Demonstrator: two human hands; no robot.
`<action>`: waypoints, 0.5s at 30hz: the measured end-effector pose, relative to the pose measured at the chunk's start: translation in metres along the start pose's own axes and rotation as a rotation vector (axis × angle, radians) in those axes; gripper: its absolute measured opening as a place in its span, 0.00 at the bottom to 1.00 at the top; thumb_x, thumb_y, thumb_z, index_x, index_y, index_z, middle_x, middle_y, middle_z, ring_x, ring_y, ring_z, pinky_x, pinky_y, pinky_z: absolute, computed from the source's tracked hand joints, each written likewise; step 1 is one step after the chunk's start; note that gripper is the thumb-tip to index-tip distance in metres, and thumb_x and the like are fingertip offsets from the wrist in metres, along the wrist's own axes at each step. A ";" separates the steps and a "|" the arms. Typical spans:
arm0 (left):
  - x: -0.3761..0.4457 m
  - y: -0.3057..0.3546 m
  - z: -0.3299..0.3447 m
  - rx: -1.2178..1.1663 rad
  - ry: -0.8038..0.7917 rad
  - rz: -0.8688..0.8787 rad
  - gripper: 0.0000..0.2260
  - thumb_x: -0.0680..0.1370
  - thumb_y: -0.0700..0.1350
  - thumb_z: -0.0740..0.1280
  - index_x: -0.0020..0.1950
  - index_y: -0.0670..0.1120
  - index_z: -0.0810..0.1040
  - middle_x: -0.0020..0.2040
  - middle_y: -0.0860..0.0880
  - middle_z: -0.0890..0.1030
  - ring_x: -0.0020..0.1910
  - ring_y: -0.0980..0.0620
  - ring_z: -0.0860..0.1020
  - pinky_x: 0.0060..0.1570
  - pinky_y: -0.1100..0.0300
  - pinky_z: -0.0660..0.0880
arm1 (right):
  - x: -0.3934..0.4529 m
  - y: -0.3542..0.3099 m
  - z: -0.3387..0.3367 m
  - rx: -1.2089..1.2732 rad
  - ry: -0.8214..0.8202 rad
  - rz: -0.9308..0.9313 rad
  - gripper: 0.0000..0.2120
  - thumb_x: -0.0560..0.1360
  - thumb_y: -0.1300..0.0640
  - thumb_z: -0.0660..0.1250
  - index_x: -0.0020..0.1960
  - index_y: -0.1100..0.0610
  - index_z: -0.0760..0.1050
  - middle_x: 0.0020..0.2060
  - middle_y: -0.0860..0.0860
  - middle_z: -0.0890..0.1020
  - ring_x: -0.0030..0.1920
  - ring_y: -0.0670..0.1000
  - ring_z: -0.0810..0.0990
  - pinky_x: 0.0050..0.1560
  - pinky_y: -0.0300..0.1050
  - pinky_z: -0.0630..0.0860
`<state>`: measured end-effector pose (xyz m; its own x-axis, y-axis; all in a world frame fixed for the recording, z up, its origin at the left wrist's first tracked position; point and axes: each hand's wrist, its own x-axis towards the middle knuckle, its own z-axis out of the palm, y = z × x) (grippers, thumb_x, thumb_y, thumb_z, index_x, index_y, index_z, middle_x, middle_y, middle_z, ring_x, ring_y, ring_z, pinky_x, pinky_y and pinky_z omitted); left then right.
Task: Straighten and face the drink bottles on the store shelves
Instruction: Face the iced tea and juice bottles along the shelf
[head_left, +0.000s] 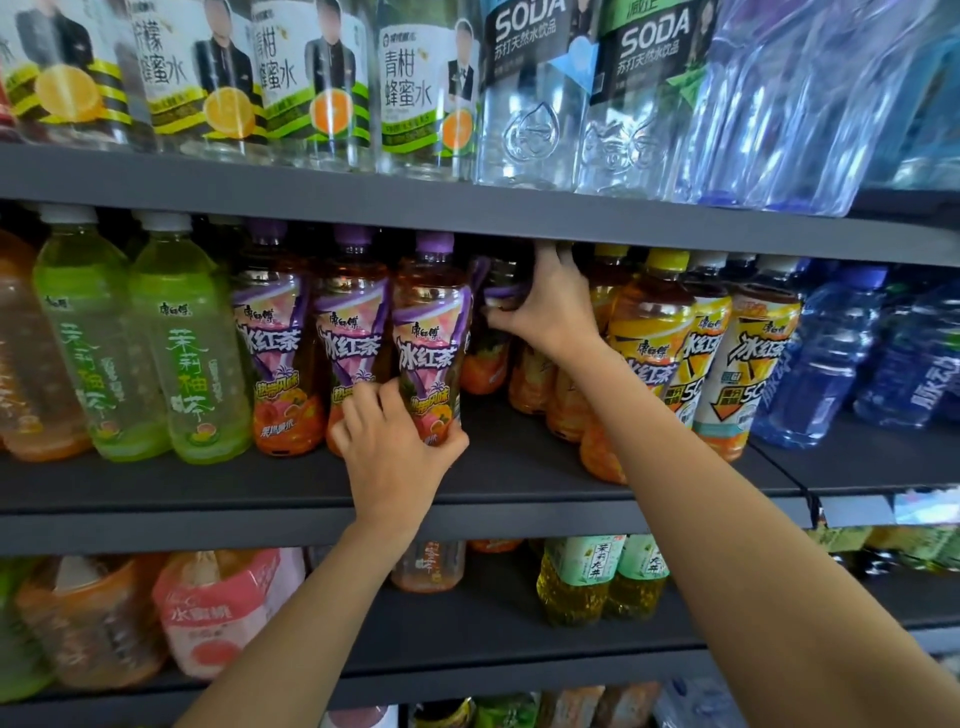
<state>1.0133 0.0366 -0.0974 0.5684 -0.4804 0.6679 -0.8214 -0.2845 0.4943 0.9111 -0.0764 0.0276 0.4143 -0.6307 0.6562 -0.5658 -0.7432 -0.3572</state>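
Three purple-labelled iced tea bottles stand in a row at the front of the middle shelf (519, 467). My left hand (395, 447) grips the base of the rightmost of them, the front purple-label bottle (431, 332). Further back in the gap, my right hand (545, 306) holds the shoulder of another purple-label bottle (493, 317), which stands deeper on the shelf and is partly hidden by my hand. Yellow-label iced tea bottles (649, 338) stand to the right of that gap.
Green tea bottles (187, 343) stand left of the purple ones, blue water bottles (831, 353) at the far right. The upper shelf carries honey-water bottles (415, 88) and soda water bottles (535, 88). The lower shelf holds pink, orange and green-label bottles (576, 577).
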 end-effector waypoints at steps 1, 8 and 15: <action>0.000 0.001 -0.002 -0.007 -0.017 -0.013 0.29 0.63 0.54 0.76 0.56 0.38 0.73 0.52 0.40 0.72 0.55 0.38 0.71 0.54 0.43 0.69 | -0.003 -0.001 -0.002 -0.002 0.009 -0.003 0.40 0.66 0.53 0.76 0.72 0.58 0.60 0.66 0.59 0.69 0.63 0.61 0.72 0.60 0.48 0.69; -0.002 0.008 -0.017 -0.070 -0.130 -0.030 0.29 0.69 0.53 0.74 0.62 0.37 0.71 0.58 0.39 0.71 0.55 0.39 0.75 0.46 0.47 0.75 | -0.037 -0.005 -0.003 0.028 0.080 0.018 0.47 0.64 0.52 0.77 0.74 0.61 0.54 0.66 0.59 0.68 0.57 0.64 0.76 0.49 0.55 0.77; -0.002 0.014 -0.040 -0.107 -0.336 -0.119 0.27 0.77 0.52 0.64 0.71 0.40 0.64 0.67 0.41 0.64 0.61 0.42 0.72 0.54 0.54 0.71 | -0.057 -0.017 0.022 0.089 -0.091 0.357 0.41 0.69 0.47 0.74 0.73 0.60 0.56 0.55 0.60 0.79 0.54 0.62 0.79 0.49 0.55 0.77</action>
<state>1.0027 0.0672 -0.0697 0.5979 -0.6995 0.3914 -0.7307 -0.2749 0.6249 0.9126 -0.0330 -0.0185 0.2659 -0.8677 0.4200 -0.6232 -0.4872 -0.6118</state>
